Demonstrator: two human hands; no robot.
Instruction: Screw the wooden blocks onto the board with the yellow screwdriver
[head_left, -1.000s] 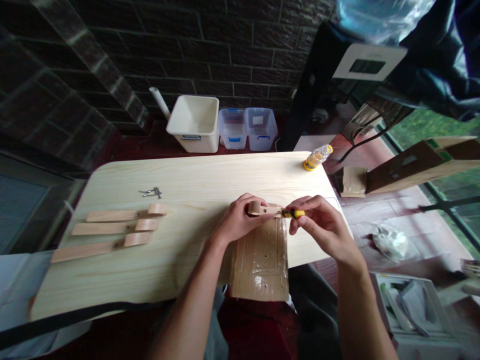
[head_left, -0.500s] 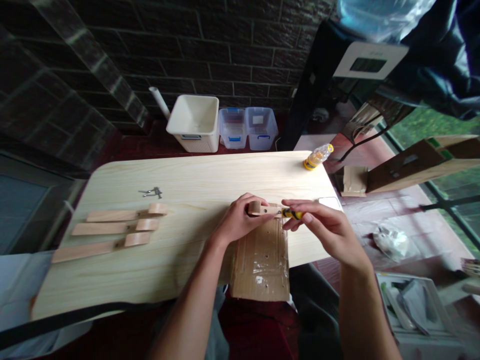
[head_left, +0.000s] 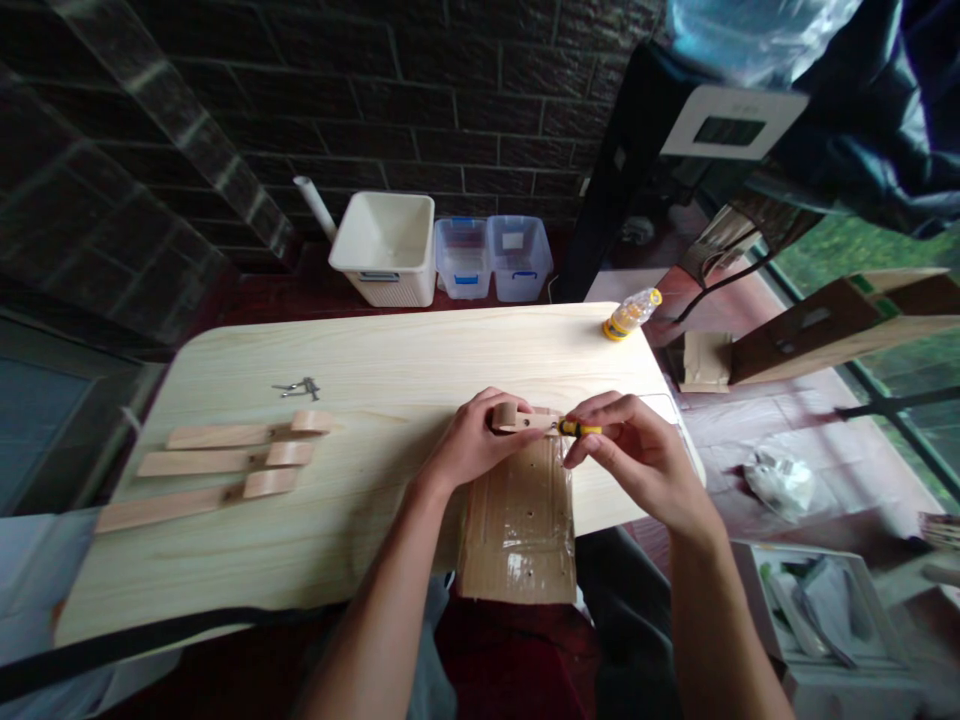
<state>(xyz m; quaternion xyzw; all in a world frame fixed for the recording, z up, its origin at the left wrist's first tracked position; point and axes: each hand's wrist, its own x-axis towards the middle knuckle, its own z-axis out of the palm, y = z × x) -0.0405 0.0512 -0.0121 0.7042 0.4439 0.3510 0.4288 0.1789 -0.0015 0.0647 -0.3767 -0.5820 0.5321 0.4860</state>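
My left hand is closed on a small wooden piece with a rounded block at its left end. A dark hole shows in its face. My right hand pinches a short yellow-and-black screwdriver, whose tip meets the right end of the wooden piece. Beneath both lies a taped cardboard piece with several small holes, overhanging the table's front edge. Three wooden strips with curled ends, one of them a wooden strip, lie side by side at the left.
Small metal parts lie on the pale wooden table. A clear bottle with a yellow base stands at the back right corner. Behind the table are a cream bin and two clear plastic boxes.
My right hand's fingers have curled in and shifted their grip around the screwdriver handle. My left hand keeps its hold on the wooden piece. The whole view has shifted slightly.
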